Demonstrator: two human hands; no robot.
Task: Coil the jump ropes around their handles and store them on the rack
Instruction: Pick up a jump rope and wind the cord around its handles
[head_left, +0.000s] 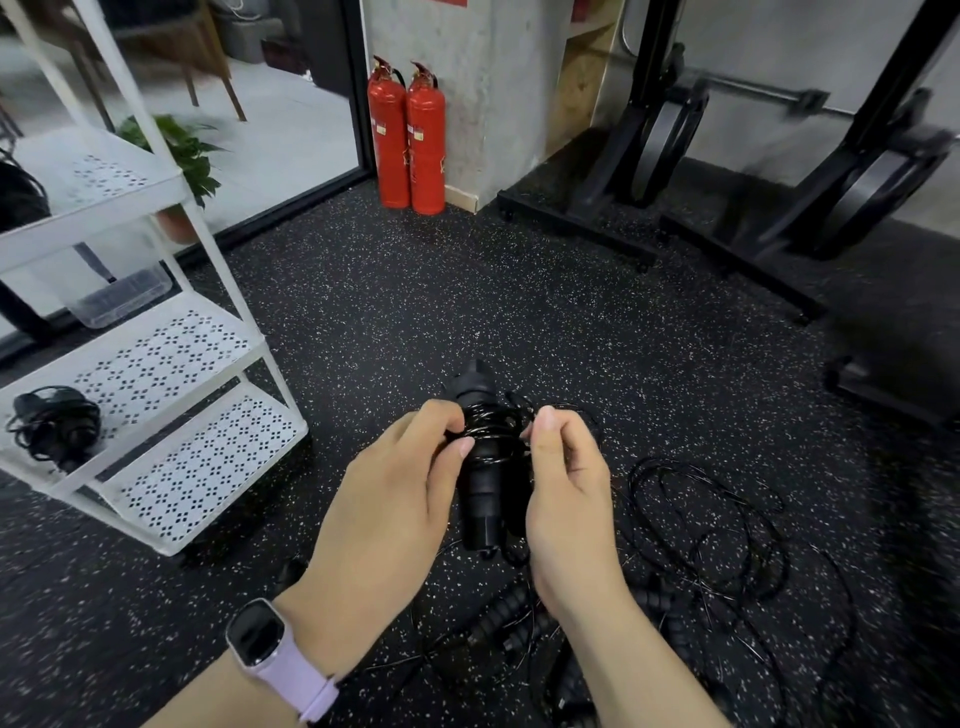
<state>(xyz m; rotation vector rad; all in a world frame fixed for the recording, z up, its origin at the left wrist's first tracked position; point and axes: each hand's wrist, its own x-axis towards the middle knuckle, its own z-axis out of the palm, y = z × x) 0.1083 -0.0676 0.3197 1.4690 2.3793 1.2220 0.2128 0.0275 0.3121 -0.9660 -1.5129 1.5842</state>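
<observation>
A: Fingers (457, 434) of left hand (384, 499) grip handles (480, 488), midair over floor (415, 312). Right?
B: Right hand (566, 499) pinches rope (498, 423) beside coils. One coiled rope (52, 426) on rack (171, 364).

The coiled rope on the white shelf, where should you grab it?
Grip the coiled rope around its thick middle, where the handles are bundled, coming from the shelf's open front edge. Loose loops at its sides would probably slip or unwind.
</observation>
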